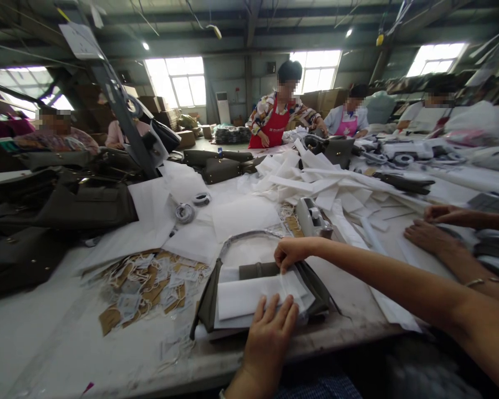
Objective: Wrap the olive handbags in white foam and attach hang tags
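White sheet (under left fingers)

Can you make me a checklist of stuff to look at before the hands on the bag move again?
1. Left-hand grip resting on the white sheet: ok, fingers spread.
2. Right-hand grip pinching the sheet: cannot tell, its fingers curl by the top edge.
3. Sheet covering the whole dark bag: not ok, dark sides show.
4. Handle out from under the sheet: ok.
5. Co-worker's hands away from the bag: ok, off to the right.
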`<state>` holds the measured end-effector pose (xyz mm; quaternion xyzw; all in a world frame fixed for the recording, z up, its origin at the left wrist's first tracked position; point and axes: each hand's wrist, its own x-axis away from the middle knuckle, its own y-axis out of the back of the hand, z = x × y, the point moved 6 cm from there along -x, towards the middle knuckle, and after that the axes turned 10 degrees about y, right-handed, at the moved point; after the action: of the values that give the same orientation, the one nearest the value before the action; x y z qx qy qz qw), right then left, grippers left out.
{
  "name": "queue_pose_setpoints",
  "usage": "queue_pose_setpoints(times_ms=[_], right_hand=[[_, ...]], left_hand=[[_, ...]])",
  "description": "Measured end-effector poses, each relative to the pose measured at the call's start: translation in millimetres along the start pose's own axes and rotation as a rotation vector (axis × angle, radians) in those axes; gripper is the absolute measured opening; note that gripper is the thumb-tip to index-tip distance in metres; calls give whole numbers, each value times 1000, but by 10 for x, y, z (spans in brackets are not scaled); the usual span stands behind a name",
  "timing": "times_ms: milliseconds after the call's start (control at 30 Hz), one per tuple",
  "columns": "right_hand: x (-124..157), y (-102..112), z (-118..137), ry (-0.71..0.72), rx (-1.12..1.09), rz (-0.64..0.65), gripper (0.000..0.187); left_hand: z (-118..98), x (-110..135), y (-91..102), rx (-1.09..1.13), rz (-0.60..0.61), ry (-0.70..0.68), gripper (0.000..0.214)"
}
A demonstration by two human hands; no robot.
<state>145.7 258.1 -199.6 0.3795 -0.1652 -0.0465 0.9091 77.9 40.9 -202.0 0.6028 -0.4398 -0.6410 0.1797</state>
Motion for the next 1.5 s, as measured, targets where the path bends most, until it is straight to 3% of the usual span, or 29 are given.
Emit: queue_pose_setpoints(times_ms=[300, 533, 633, 733, 1033, 1233, 1500], right_hand=[[175, -44, 47, 5, 77, -202, 14], [217, -48, -27, -54, 21, -338, 18], [208, -60, -91, -70, -52, -372, 32], [183, -94, -145, -62, -132, -366, 43], [149, -149, -178, 19, -238, -314, 29], [155, -146, -201, 1, -218, -367, 32], [156, -103, -232, -66, -109, -381, 35]], left_hand=[[-15, -5, 19, -8, -17, -13, 40], [-17, 10, 8, -30, -11, -22, 40], [-20, 11, 2, -39, -29, -34, 41], [-23, 1, 6, -38, -60, -41, 43], [-19, -4, 20, -33, -91, -31, 41], [-8, 38, -48, -53, -13, -45, 36], [-13, 33, -30, -44, -30, -37, 35]])
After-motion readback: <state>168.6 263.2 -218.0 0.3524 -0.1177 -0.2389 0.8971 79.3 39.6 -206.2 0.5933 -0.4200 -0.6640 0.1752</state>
